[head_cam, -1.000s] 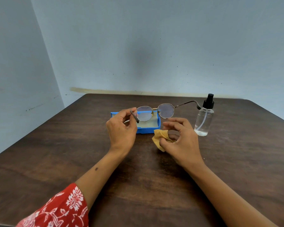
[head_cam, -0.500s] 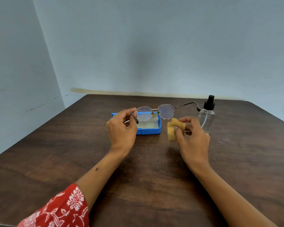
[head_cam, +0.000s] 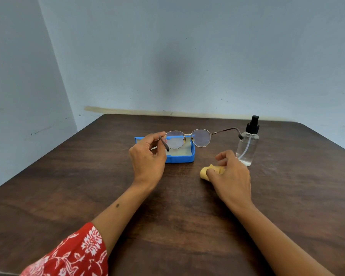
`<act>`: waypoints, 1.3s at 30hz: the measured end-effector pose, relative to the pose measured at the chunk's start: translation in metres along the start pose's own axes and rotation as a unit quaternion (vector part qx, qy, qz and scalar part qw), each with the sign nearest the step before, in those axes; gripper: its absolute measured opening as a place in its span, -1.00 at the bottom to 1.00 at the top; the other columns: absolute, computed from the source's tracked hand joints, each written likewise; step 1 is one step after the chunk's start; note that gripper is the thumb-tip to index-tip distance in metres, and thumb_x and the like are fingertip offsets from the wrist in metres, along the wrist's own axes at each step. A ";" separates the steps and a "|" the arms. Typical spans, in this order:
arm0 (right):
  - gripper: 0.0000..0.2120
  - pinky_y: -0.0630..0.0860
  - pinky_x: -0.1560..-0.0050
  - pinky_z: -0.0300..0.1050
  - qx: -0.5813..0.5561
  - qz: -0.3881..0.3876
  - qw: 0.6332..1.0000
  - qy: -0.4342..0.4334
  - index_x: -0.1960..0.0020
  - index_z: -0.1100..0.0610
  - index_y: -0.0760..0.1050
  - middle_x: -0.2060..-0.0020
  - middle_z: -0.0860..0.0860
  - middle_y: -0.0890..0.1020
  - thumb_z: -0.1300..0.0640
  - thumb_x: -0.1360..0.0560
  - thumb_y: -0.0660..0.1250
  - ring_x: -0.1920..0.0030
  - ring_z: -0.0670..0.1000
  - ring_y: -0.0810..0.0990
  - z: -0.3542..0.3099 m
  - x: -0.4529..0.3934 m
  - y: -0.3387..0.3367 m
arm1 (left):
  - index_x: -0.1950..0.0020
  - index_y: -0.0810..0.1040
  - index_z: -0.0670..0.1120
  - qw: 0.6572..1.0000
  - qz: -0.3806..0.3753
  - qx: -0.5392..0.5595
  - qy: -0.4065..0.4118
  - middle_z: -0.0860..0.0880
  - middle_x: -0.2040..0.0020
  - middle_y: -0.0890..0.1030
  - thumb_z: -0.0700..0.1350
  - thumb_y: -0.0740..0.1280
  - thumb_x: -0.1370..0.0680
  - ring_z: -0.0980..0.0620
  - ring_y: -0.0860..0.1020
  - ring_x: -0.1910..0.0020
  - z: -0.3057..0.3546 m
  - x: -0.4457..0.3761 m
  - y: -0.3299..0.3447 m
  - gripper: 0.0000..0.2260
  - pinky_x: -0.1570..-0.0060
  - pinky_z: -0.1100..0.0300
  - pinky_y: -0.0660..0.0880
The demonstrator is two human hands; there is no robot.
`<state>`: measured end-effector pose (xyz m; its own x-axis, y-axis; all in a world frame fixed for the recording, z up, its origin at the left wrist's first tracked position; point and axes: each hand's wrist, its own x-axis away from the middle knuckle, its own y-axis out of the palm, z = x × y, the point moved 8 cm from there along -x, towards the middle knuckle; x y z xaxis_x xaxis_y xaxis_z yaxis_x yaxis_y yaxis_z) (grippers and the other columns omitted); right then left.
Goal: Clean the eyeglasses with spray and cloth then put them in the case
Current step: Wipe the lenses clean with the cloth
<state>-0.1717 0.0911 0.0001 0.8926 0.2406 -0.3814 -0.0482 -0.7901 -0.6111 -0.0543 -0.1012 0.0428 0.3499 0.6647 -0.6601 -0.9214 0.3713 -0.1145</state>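
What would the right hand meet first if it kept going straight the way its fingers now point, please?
Probably the spray bottle, just beyond the right hand, which holds the yellow cloth; depth is unclear.

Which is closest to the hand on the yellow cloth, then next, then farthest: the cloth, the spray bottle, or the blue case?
From the right hand:
1. Yellow cloth, under its fingers.
2. Spray bottle, just behind, to the right.
3. Blue case, farther left.
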 end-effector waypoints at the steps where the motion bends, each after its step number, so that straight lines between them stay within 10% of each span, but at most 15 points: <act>1: -0.74 0.29 0.13 -0.14 0.004 0.002 1.000 -0.009 -0.04 0.01 0.46 0.05 -0.04 0.45 0.11 -0.37 0.40 -0.01 -0.04 0.37 -0.001 0.000 0.000 | -0.10 0.60 -0.13 1.000 0.000 0.000 0.000 0.06 0.12 0.62 -0.26 0.34 -0.52 0.07 0.64 0.08 0.000 0.000 0.000 -0.82 0.12 0.31 0.59; 5: -0.94 0.32 0.03 -0.16 0.053 0.012 0.996 -0.072 0.18 0.01 0.60 0.09 -0.10 0.44 0.07 -0.36 0.41 -0.01 -0.08 0.36 -0.013 0.001 -0.003 | -0.10 0.60 -0.12 1.000 0.001 -0.003 -0.002 0.09 0.15 0.60 -0.27 0.34 -0.52 0.09 0.64 0.09 -0.001 0.000 0.000 -0.82 0.16 0.40 0.56; 10: -0.73 0.20 0.03 -0.18 0.130 -0.027 0.986 -0.102 0.17 -0.02 0.57 0.19 -0.11 0.54 -0.19 -0.28 0.34 0.05 -0.05 0.43 -0.017 0.003 0.006 | -0.11 0.59 -0.13 1.000 0.001 -0.008 0.002 0.07 0.13 0.61 -0.26 0.34 -0.52 0.10 0.64 0.08 -0.001 0.000 0.000 -0.81 0.14 0.33 0.59; 16: -0.85 0.35 0.14 -0.14 0.120 -0.031 0.987 -0.106 0.10 0.02 0.49 0.17 -0.11 0.56 -0.01 -0.38 0.33 0.09 -0.03 0.49 -0.018 0.003 0.005 | -0.09 0.58 -0.09 1.000 0.001 -0.006 0.002 0.10 0.15 0.60 -0.26 0.34 -0.52 0.10 0.64 0.11 -0.002 0.000 -0.001 -0.82 0.17 0.38 0.57; 21: -0.93 0.48 0.25 -0.15 -0.097 0.037 0.993 -0.047 0.12 0.01 0.55 0.33 -0.11 0.59 0.16 -0.47 0.32 0.30 -0.08 0.54 -0.008 -0.003 -0.010 | -0.09 0.60 -0.12 1.000 -0.001 0.004 -0.008 0.05 0.14 0.62 -0.27 0.33 -0.52 0.06 0.65 0.09 -0.003 0.000 0.000 -0.82 0.12 0.23 0.59; 26: -0.87 0.60 0.35 -0.18 -0.401 -0.054 0.908 0.109 -0.01 0.12 0.52 0.10 0.11 0.65 0.29 -0.50 0.33 0.20 0.00 0.65 0.008 -0.006 0.011 | -0.10 0.60 -0.15 1.000 -0.003 -0.002 -0.007 0.03 0.12 0.62 -0.28 0.33 -0.52 0.04 0.65 0.08 -0.003 0.000 0.000 -0.82 0.11 0.20 0.60; 33: -0.93 0.63 0.26 -0.17 -0.516 -0.066 0.838 0.165 0.04 0.25 0.50 0.12 0.10 0.60 0.36 -0.50 0.29 0.14 0.02 0.62 0.011 -0.007 0.016 | -0.11 0.60 -0.16 1.000 -0.013 -0.011 -0.009 0.05 0.12 0.61 -0.26 0.33 -0.52 0.03 0.65 0.07 -0.001 0.001 0.001 -0.82 0.08 0.14 0.61; 39: -0.90 0.63 0.26 -0.21 -0.491 -0.074 0.856 0.142 0.03 0.20 0.57 0.22 0.06 0.68 0.33 -0.48 0.35 0.22 -0.03 0.66 0.009 -0.008 0.016 | -0.10 0.60 -0.16 1.000 -0.011 -0.013 -0.010 0.06 0.12 0.60 -0.26 0.34 -0.52 0.04 0.65 0.08 0.001 0.001 0.000 -0.82 0.09 0.14 0.61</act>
<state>-0.1838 0.0812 -0.0128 0.9362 0.3423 -0.0803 0.3504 -0.8899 0.2921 -0.0537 -0.0998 0.0426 0.3733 0.6691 -0.6426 -0.9175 0.3687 -0.1490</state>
